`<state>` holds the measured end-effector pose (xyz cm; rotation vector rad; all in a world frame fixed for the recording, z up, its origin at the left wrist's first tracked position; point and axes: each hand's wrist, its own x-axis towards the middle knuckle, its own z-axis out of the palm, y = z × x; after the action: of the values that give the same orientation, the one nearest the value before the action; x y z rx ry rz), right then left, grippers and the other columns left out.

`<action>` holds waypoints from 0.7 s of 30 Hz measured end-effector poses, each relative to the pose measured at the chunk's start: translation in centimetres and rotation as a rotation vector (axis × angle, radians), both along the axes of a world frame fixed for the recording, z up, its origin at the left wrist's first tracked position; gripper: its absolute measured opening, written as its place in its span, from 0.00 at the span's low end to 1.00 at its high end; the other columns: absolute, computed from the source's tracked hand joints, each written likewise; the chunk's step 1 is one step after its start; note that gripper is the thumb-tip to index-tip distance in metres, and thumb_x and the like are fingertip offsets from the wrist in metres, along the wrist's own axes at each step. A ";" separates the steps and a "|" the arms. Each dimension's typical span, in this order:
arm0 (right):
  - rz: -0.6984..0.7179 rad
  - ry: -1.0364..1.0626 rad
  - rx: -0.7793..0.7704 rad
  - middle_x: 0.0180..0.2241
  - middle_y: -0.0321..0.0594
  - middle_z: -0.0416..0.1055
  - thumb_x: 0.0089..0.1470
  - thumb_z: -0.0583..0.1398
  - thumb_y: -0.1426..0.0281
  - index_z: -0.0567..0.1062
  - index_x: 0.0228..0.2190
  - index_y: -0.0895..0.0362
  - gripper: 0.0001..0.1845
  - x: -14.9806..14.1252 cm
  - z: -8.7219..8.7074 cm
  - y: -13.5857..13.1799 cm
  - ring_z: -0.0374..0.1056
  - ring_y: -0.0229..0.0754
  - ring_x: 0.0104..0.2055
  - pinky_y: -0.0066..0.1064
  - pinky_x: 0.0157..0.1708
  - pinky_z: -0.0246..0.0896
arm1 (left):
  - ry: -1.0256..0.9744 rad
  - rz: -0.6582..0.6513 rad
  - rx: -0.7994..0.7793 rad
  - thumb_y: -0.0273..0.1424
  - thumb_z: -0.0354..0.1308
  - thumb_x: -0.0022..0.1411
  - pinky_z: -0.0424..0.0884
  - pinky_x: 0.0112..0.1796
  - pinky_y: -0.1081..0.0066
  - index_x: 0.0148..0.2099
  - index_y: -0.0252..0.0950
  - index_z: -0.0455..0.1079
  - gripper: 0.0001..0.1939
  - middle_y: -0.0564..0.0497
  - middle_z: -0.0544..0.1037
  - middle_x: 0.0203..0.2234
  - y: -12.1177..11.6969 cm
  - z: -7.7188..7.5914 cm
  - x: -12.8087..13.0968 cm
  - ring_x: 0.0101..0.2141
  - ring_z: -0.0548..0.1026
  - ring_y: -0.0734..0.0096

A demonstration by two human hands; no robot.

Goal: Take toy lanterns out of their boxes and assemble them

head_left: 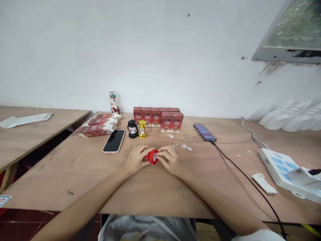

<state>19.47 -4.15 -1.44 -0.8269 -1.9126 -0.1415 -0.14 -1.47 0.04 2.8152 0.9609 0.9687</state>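
Note:
A small red lantern (pixel 152 156) lies on its side above the wooden table, its round base turned to the right. Wrapped about its body is my left hand (pixel 137 158). The fingertips of my right hand (pixel 170 159) are pinched together at the base opening, where something pale shows; whether they hold a small part, I cannot make out. Just beyond the hands stand a black lantern (pixel 132 129) and a gold lantern (pixel 142 129), both upright. Small round pieces (pixel 174 146), white tabs (pixel 187 147) and thin wire handles (pixel 187 139) lie past my right hand.
Red printed boxes (pixel 172 122) stand in rows at the back; flattened boxes (pixel 99 129) lie at left near a bottle (pixel 113 102). A pink-edged phone (pixel 114 141) lies left. A cabled phone (pixel 204 132), a black cable (pixel 240 170) and a power strip (pixel 282 165) occupy the right.

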 end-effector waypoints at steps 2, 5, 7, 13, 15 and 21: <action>0.018 -0.024 -0.073 0.32 0.40 0.69 0.57 0.54 0.68 0.73 0.31 0.54 0.08 0.1 0.0 0.1 0.64 0.40 0.35 0.35 0.37 0.57 | 0.039 0.004 -0.009 0.37 0.58 0.57 0.67 0.41 0.64 0.53 0.41 0.65 0.22 0.45 0.74 0.42 0.1 0.0 -0.1 0.42 0.72 0.62; 0.050 -0.072 -0.144 0.30 0.39 0.68 0.58 0.53 0.66 0.71 0.30 0.55 0.09 0.3 0.0 0.3 0.64 0.40 0.34 0.34 0.37 0.56 | 0.067 0.005 -0.008 0.37 0.60 0.56 0.66 0.41 0.65 0.53 0.42 0.66 0.22 0.46 0.75 0.42 0.2 -0.1 -0.1 0.42 0.72 0.63; 0.067 -0.091 -0.160 0.29 0.39 0.67 0.59 0.52 0.66 0.69 0.29 0.55 0.10 0.4 0.1 0.5 0.63 0.40 0.33 0.33 0.36 0.55 | 0.071 0.001 -0.009 0.36 0.60 0.55 0.66 0.42 0.65 0.53 0.42 0.66 0.22 0.47 0.75 0.42 0.3 -0.2 -0.2 0.43 0.72 0.63; 0.079 -0.118 -0.176 0.29 0.39 0.67 0.61 0.48 0.66 0.67 0.29 0.55 0.12 0.1 -0.1 0.5 0.62 0.40 0.33 0.32 0.36 0.55 | 0.062 0.028 -0.033 0.35 0.62 0.54 0.67 0.42 0.65 0.52 0.44 0.67 0.22 0.47 0.75 0.43 0.6 -0.4 -0.2 0.42 0.73 0.63; 0.052 -0.084 -0.165 0.29 0.39 0.67 0.62 0.46 0.66 0.66 0.29 0.55 0.13 0.2 0.1 0.8 0.62 0.40 0.33 0.32 0.35 0.55 | 0.009 0.071 -0.032 0.34 0.61 0.54 0.67 0.43 0.65 0.53 0.43 0.67 0.23 0.47 0.75 0.43 0.8 -0.3 -0.3 0.42 0.73 0.63; -0.196 -0.002 -0.317 0.30 0.40 0.69 0.60 0.47 0.65 0.66 0.28 0.55 0.13 5.5 2.2 3.1 0.63 0.42 0.36 0.34 0.39 0.57 | -0.125 0.108 -0.046 0.35 0.60 0.55 0.69 0.43 0.65 0.53 0.42 0.66 0.21 0.48 0.74 0.43 1.3 0.0 -0.7 0.43 0.72 0.63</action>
<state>24.96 -1.10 0.74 -1.2273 -1.8798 0.0445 -0.82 -0.21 0.00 2.6536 1.1147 1.1032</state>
